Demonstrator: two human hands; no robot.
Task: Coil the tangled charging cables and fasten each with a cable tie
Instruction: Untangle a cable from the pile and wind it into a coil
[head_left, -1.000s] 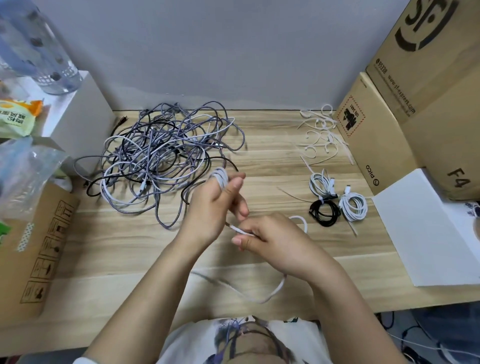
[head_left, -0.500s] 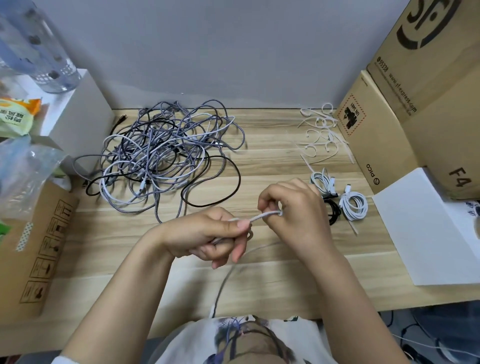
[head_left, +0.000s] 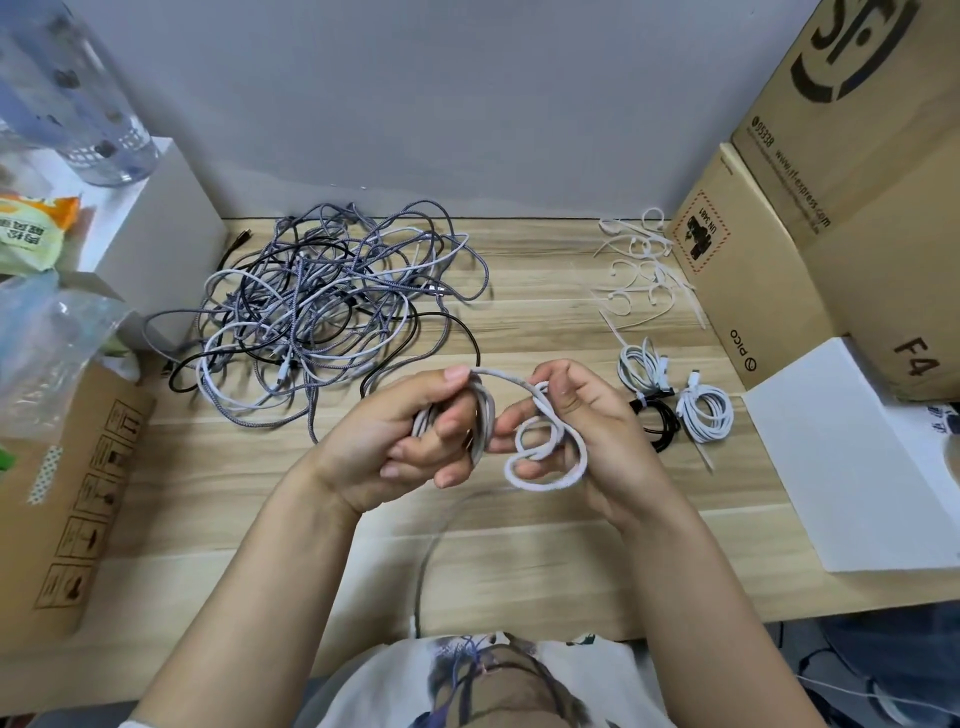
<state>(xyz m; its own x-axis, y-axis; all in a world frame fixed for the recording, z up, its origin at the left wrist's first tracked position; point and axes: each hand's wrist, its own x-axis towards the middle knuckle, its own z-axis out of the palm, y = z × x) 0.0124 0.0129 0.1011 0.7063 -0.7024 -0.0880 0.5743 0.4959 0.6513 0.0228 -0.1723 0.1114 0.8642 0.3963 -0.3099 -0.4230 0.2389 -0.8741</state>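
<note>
grey braided cable (head_left: 524, 387): i see the left hand (head_left: 415, 441) grip clamping the wound coil so it cannot unwind; right hand (head_left: 582, 415) curls round the next loop, feeding it across.

A plain grey wall (head_left: 467, 104) runs behind a light wooden desk (head_left: 519, 545) with a pale grain. Brown cardboard boxes (head_left: 857, 182) stand stacked against the desk's right end, a white box (head_left: 156, 218) and another carton (head_left: 78, 493) at the left. Soft, even light falls over everything; a dark floor (head_left: 857, 665) shows below the desk's front edge.
</note>
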